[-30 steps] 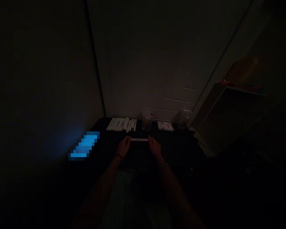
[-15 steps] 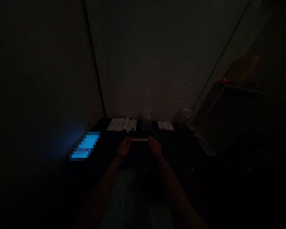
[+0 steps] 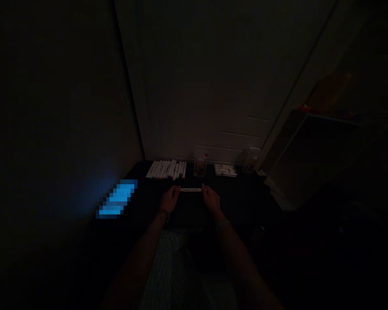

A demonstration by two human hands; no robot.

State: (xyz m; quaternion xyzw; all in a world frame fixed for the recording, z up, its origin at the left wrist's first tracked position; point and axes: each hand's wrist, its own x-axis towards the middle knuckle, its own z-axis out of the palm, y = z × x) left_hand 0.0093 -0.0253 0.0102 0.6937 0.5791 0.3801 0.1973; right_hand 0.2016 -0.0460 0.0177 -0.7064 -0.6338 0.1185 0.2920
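A white marker (image 3: 191, 190) with dark print along its barrel lies level between my two hands, over the dark table (image 3: 245, 202). My left hand (image 3: 170, 198) pinches its left end, and my right hand (image 3: 211, 197) pinches the right end. Both hands are closed at the fingertips. Beyond my left hand, a row of white markers (image 3: 163, 169) with coloured ends lies side by side at the back of the table. The scene is very dark, so fine detail of the fingers is lost.
Behind the hands stand a clear container (image 3: 200, 165) with a label, a flat white pack (image 3: 225, 170) and another clear container (image 3: 252, 159) by the wall. A glowing blue, pixelated screen (image 3: 118, 198) is at the left. A shelf unit (image 3: 297, 142) rises at the right.
Both hands keep the marker in nearly the same place. The whole view has shifted very slightly, and the print on the marker shows a little sharper.
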